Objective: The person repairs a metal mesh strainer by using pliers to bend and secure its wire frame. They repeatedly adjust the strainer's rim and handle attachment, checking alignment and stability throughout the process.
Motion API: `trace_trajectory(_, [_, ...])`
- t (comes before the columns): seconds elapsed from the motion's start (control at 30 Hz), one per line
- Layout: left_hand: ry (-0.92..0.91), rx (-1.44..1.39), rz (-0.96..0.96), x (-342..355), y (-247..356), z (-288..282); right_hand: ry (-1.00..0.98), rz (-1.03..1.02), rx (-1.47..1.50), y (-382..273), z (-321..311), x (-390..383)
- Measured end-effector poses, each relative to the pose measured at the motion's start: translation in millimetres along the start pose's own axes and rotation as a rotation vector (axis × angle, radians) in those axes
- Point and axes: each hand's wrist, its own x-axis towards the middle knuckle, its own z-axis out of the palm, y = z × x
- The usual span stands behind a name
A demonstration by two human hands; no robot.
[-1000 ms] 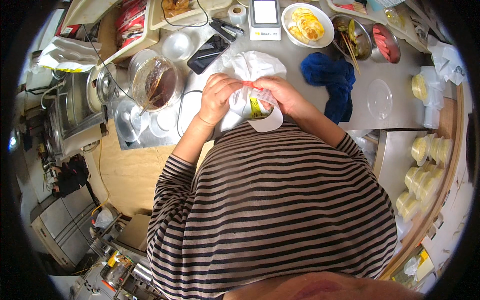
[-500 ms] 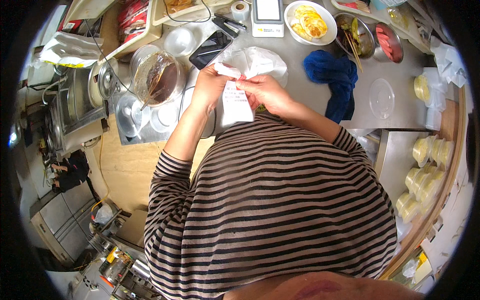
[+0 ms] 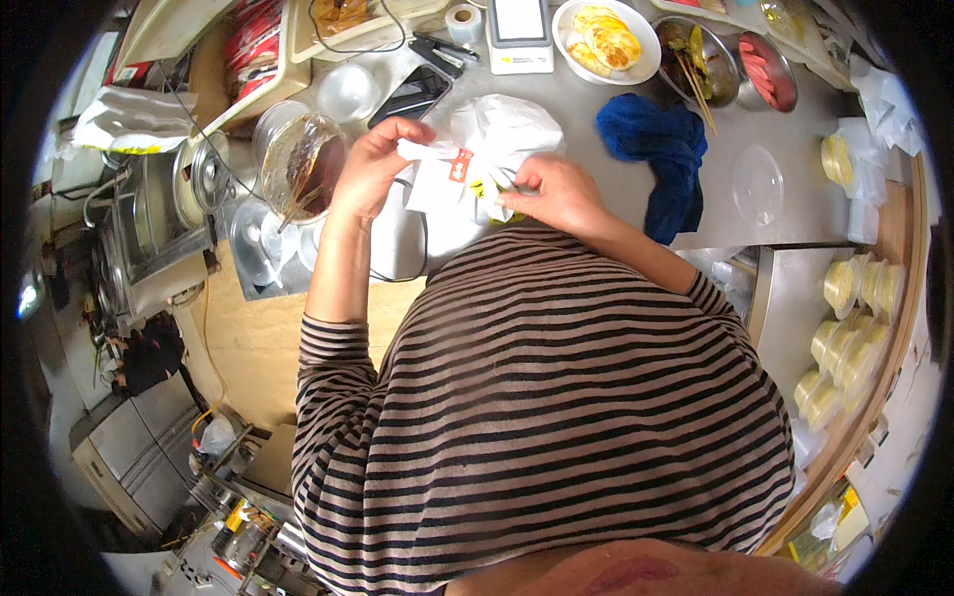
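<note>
Over counter (image 3: 616, 89), hands (image 3: 556, 189) now spread white bag (image 3: 467, 169) wider.

Single head-worn fisheye, looking steeply down, close over counter (image 3: 636, 199)

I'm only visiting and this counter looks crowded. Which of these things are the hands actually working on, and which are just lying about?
In hand:
left hand and right hand, both gripping the white plastic bag

Lying about:
blue cloth
plate of yellowish food
two metal bowls
clear round lid
glass pot of brown liquid
black phone
</note>
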Motion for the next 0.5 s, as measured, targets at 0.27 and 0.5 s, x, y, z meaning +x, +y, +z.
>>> trace_trajectory(0.27, [-0.012, 0.17, -0.072, -21.2, 24.4, 9.6, 0.016, -0.114, 0.483, 9.5, 20.1, 7.0])
trace_trajectory(0.5, [-0.076, 0.411, 0.108, -33.4, 24.5, 73.8, 0.082, -0.606, 0.894, -60.6, -22.1, 4.6])
